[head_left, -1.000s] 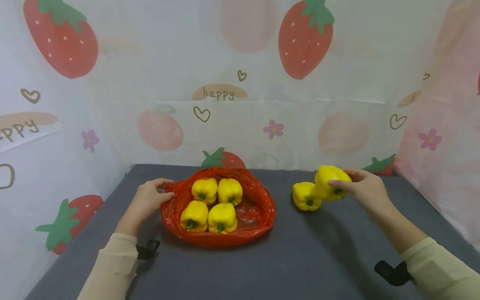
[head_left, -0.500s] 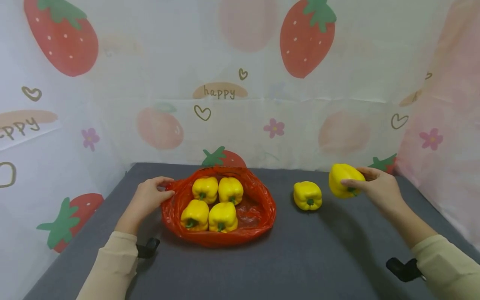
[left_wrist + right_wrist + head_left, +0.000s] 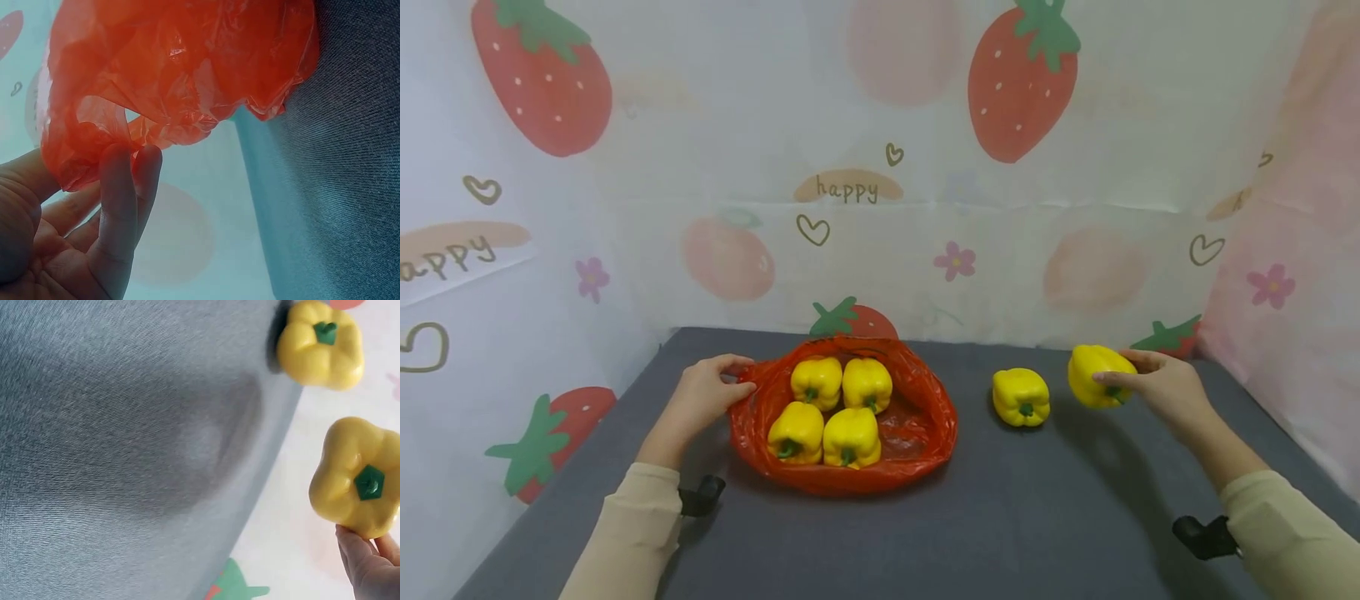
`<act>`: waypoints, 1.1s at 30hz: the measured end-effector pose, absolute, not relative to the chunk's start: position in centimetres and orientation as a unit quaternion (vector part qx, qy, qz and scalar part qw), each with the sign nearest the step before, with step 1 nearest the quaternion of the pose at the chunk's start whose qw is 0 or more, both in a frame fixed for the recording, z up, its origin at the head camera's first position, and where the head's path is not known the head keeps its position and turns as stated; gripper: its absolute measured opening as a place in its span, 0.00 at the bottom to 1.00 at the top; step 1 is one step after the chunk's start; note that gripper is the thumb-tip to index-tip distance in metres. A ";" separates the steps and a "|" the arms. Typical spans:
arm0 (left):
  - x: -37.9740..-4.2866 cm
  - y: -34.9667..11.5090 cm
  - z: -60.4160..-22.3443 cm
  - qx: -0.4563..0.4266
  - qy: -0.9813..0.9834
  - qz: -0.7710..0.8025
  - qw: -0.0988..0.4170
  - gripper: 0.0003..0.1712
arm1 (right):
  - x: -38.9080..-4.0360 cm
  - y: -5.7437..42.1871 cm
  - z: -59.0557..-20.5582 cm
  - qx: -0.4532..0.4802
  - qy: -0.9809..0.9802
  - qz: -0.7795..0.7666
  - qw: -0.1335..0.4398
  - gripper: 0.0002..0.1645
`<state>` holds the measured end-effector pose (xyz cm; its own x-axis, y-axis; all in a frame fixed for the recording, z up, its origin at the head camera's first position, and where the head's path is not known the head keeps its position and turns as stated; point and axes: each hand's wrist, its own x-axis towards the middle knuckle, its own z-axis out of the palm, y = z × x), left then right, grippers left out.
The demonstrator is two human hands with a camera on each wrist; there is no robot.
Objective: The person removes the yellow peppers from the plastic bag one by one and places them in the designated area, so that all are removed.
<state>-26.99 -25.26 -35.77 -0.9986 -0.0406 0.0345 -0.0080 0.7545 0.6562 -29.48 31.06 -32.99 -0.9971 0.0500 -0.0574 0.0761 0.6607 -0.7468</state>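
Observation:
My left hand (image 3: 703, 398) pinches the left rim of a red plastic bag (image 3: 917, 400) that stands on the grey table with its mouth wide. Thumb and fingers close on the thin film in the left wrist view. Several yellow bell peppers (image 3: 852, 437) sit inside the bag, grouped toward its left, green stems facing me. On the right, my right hand (image 3: 1168, 387) grips another yellow bell pepper (image 3: 1093, 375) from its right side, above the table. Between it and the bag, one more yellow bell pepper (image 3: 1021, 397) rests on the table.
Grey cloth covers the table (image 3: 955, 533), which reaches back to a white curtain (image 3: 865, 275) printed with strawberries and hearts. The curtain also hangs along both sides. A black strap mount (image 3: 1206, 537) juts from the right wrist, another (image 3: 702, 497) from the left.
My right hand has moved right with its bell pepper, away from the one on the table, and has lately dipped a little. The left hand still holds the bag rim.

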 end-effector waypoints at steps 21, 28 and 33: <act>-26.8 -25.2 -35.8 0.014 -0.934 -0.357 0.024 0.26 | -31.1 32.3 -35.5 0.064 0.905 -0.415 0.062 0.58; -26.7 -25.2 -35.7 0.015 -0.933 -0.359 0.026 0.26 | -31.3 32.3 -36.0 0.060 0.908 -0.407 0.074 0.59; -26.8 -25.2 -35.7 0.014 -0.932 -0.361 0.026 0.26 | -31.3 32.4 -36.3 0.054 0.909 -0.406 0.082 0.59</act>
